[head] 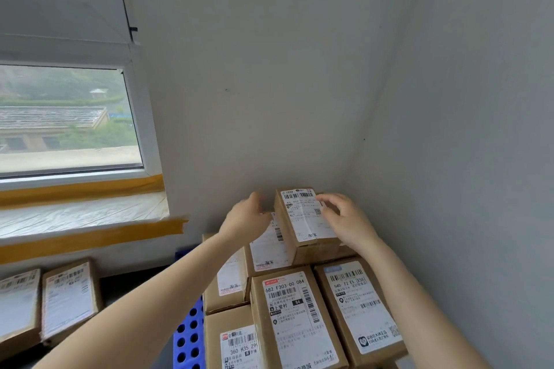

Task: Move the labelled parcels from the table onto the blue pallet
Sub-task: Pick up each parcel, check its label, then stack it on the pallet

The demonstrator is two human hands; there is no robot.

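Both hands reach forward to one small parcel (307, 223) at the back of the stack, near the corner of the wall (269, 84). Right hand (344, 220) lies curled over the parcel's right edge, its fingertips (322, 199) on the white label, grasping it. Left hand (250, 217) sits just beside the parcel's left side; its fingers are bent toward the box, but whether they touch it cannot be told from this angle. That parcel stands on top of other labelled parcels (295, 320) packed closely together, which rest on the blue pallet (189, 335), whose holed edge shows at the stack's left. Further left, two more parcels (70, 296) lie side by side on a dark surface (126, 286) below the window (66, 111).
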